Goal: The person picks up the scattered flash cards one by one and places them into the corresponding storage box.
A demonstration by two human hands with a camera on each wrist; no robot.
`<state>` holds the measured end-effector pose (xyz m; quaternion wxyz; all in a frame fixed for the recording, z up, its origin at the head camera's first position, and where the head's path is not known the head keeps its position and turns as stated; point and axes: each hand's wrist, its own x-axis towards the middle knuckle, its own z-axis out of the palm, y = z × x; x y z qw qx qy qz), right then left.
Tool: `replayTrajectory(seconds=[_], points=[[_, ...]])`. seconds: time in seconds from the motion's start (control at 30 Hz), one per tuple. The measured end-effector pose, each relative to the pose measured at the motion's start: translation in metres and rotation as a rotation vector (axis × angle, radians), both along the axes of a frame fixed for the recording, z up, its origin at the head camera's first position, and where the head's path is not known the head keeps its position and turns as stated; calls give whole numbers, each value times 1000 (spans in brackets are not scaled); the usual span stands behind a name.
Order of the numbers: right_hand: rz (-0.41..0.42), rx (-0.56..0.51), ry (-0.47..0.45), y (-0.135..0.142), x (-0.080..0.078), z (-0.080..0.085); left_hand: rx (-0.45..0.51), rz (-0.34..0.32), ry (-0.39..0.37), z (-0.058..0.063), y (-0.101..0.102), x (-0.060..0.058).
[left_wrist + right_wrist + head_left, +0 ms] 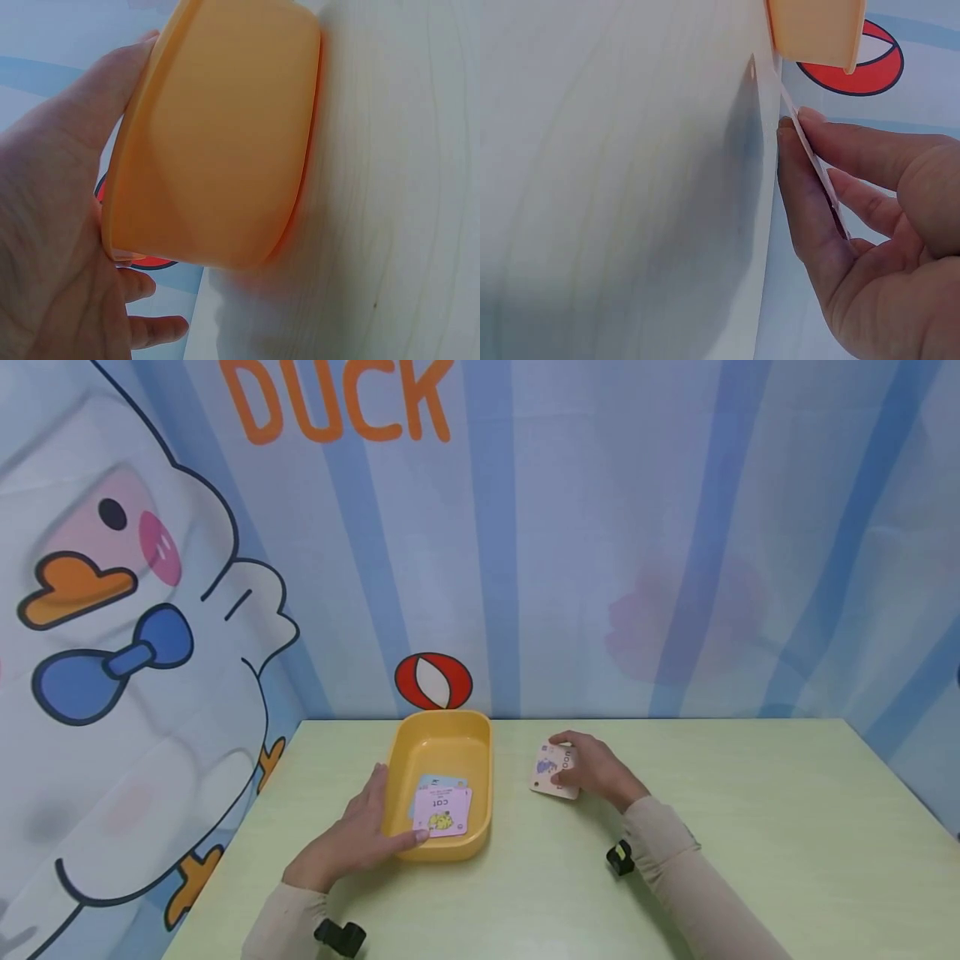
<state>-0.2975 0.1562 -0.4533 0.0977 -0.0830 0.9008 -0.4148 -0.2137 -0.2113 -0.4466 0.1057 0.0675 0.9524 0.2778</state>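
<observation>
A yellow plastic tray [481, 785] stands on the table with several picture cards lying in it. On top is a pink card [427, 806] marked "cat" with a yellow animal, over a light blue one [450, 781]. My left hand [356, 835] grips the tray's near left corner, thumb over the near rim and fingers along the left outer side. To the tray's right, my right hand [596, 768] pinches a pale pink card [545, 767] with a purple animal on it. In the right wrist view this card [804, 139] appears edge-on between thumb and fingers, tilted above the tabletop.
The pale wooden table [750, 827] ends at a blue curtain-like backdrop [570, 527] printed with a large white duck [150, 752] and a red ball [406, 682]. Small black devices [620, 857] are strapped at both wrists.
</observation>
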Motion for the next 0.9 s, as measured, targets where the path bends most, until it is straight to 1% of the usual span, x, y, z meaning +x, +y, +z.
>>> replayTrajectory(seconds=[0.17,0.37,0.57,0.9], points=[[9,0,-1,-1,3,3,8,-3,5,-1,0,-1],[17,-11,4,-1,9,10,13,2,-2,1,0,1],[5,-31,-5,-2,14,15,10,13,-6,0,1,0],[-7,-64,-21,-3,23,23,20,4,0,-1,0,-2]])
